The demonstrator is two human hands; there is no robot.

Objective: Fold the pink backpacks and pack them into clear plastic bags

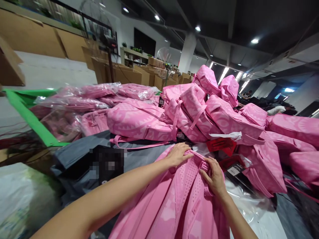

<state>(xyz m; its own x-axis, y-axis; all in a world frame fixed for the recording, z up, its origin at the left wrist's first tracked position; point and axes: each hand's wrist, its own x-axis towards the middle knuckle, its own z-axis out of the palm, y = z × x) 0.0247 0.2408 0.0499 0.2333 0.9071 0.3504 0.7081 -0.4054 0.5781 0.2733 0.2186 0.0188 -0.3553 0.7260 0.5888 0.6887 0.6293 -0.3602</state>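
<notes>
A pink patterned backpack (159,212) lies right in front of me, its perforated back panel and shoulder straps facing up. My left hand (179,154) is closed over its top edge, fingers bent toward the middle; some fingertips are hidden in the fabric. At the top right corner, my right hand (214,175) pinches the backpack near the strap's upper end, thumb on the near side. Beyond my hands, another pink backpack (134,121) lies on its side with a strap trailing across the dark grey cloth (142,153).
Several pink backpacks (229,116) are heaped at the back and right. On the left, a green-edged bin (32,118) holds plastic-wrapped pink bags (82,99). Red tags (221,146) and clear plastic (249,199) lie to the right. A black item (109,166) is at left; cardboard boxes (124,73) stand behind.
</notes>
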